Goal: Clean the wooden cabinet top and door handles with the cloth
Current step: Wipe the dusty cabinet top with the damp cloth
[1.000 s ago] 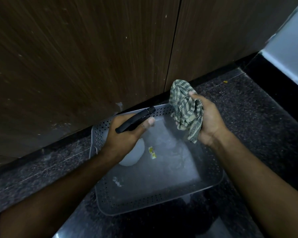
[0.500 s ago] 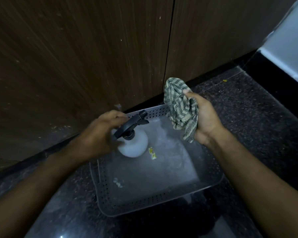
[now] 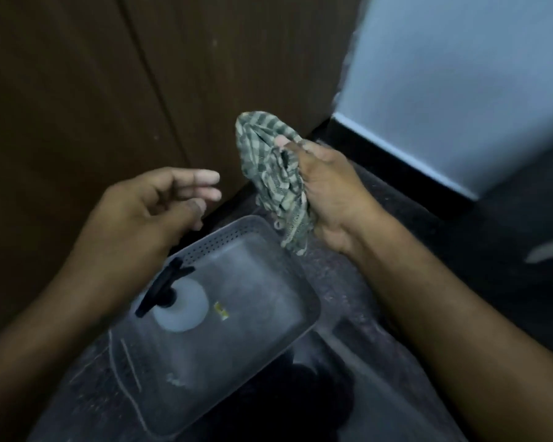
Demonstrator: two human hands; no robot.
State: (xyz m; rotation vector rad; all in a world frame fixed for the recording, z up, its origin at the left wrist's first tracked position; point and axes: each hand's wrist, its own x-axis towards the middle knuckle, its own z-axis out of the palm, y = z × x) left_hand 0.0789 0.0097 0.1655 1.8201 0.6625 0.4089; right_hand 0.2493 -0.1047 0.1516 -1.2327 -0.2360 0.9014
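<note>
A: From the head camera, what is the right hand (image 3: 329, 193) doing?

B: It grips a bunched green-and-pale striped cloth (image 3: 273, 173). The fingers curl round the fabric; a loose end hangs below the fist, and the top of the bundle rises above the thumb.

A: And the left hand (image 3: 150, 205)?

B: It holds nothing. The fingers are loosely extended and slightly curled, pointing toward the cloth, a short gap away from it and not touching it.

A: What lies below the hands?

B: A grey plastic tray (image 3: 281, 269) with rows of small holes along its rim, resting on the dark speckled stone floor (image 3: 396, 218). Under the left hand's wrist, inside the tray, stands a white spray bottle (image 3: 181, 306) with a black trigger head (image 3: 162, 287), seen from above. Just right of the bottle, a small yellow scrap (image 3: 221, 311) lies on the tray's bottom.

A: Where is the cabinet?

B: Beyond both hands: dark brown wooden cabinet doors (image 3: 77, 90), with the seam between two panels running down toward the left hand's fingertips. Their base meets the floor just behind the tray's far corner. The picture is somewhat blurred, so I can't make out any handles.

A: Anything to the right of the cloth hand?

B: A pale blue wall (image 3: 460, 74) with a black skirting band (image 3: 396, 154) at its foot.
</note>
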